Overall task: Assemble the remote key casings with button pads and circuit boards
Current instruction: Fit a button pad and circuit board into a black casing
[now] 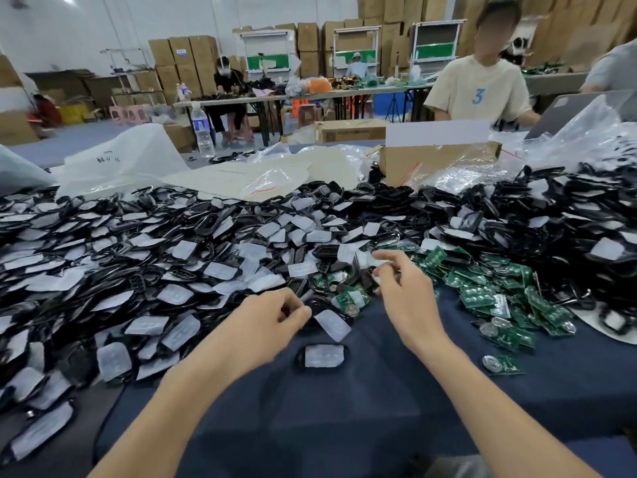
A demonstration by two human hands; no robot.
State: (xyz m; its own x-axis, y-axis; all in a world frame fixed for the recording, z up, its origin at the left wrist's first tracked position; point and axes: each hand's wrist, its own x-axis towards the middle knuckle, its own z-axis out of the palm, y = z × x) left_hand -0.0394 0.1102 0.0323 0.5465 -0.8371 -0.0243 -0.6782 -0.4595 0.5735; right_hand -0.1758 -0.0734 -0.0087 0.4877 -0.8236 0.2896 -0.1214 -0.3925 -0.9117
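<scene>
Dark blue cloth [344,426] carries a lone casing [324,356], white pad up. Just beyond it, left hand [275,315] pinches a second casing [319,305]. Beyond-right, right hand [400,284] is loosely curled; grasp cannot be told. Circuit boards [482,291] lie to the right, casing pile [138,263] to the left.

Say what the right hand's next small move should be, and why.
Probably the right hand should take the green circuit board just beside it: the left hand seems to pinch a black casing with its white button pad already in, and no board shows on it.
</scene>
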